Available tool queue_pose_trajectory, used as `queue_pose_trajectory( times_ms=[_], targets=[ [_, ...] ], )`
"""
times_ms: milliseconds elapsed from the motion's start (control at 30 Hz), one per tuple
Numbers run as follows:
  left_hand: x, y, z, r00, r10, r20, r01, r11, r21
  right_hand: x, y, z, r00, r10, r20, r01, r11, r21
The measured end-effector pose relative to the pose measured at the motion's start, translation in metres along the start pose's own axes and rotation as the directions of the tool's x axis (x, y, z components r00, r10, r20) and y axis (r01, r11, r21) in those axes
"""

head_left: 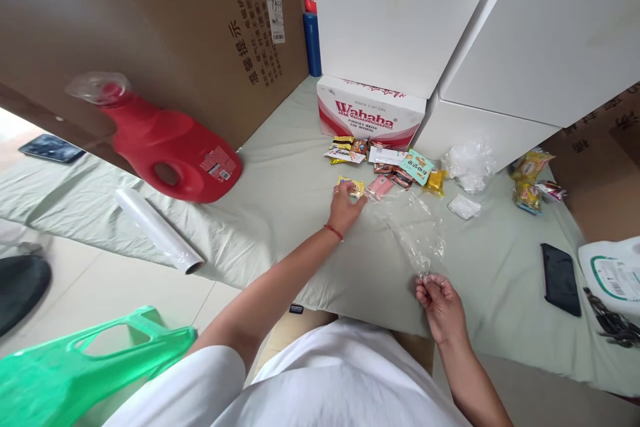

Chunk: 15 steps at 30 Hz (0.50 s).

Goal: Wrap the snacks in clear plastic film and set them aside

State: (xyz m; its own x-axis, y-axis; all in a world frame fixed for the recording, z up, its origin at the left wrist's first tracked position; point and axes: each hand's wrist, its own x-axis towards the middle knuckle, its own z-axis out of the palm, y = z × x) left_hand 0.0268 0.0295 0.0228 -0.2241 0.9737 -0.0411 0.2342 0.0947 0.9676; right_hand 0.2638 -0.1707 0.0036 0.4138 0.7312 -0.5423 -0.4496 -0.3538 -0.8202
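Observation:
My left hand (345, 208), a red cord at its wrist, reaches forward with its fingers bent around a small yellow snack packet (357, 187) on the cloth. Just right of its thumb is a pink packet (380, 187). My right hand (441, 303) pinches the gathered near end of a clear plastic bag (420, 233). The bag spreads over the cloth toward the pink packet. Beyond the hands, several snack packets lie in a loose pile, among them a teal packet (417, 167) and a yellow-orange packet (436, 182).
A Wahaba carton (370, 113) and white boxes (395, 20) stand behind the pile. Crumpled plastic (470, 163) and a white folded packet (464, 207) lie right. A phone (561, 279) is farther right. At left are a red jug (170, 153), a white roll (157, 230) and a green bag (75, 373).

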Motion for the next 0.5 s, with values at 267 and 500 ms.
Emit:
queue_pose_trajectory(
  times_ms=[267, 500],
  targets=[
    [-0.075, -0.007, 0.019, 0.81, -0.409, 0.42, 0.448, 0.894, 0.006, -0.005, 0.004, 0.021, 0.996, 0.074, 0.051, -0.078, 0.993, 0.083],
    [-0.074, 0.016, 0.083, 0.665, -0.443, 0.601, 0.513, 0.856, 0.064, -0.009, 0.005, 0.032, 0.991, 0.05, 0.127, -0.058, 0.996, 0.066]
  ],
)
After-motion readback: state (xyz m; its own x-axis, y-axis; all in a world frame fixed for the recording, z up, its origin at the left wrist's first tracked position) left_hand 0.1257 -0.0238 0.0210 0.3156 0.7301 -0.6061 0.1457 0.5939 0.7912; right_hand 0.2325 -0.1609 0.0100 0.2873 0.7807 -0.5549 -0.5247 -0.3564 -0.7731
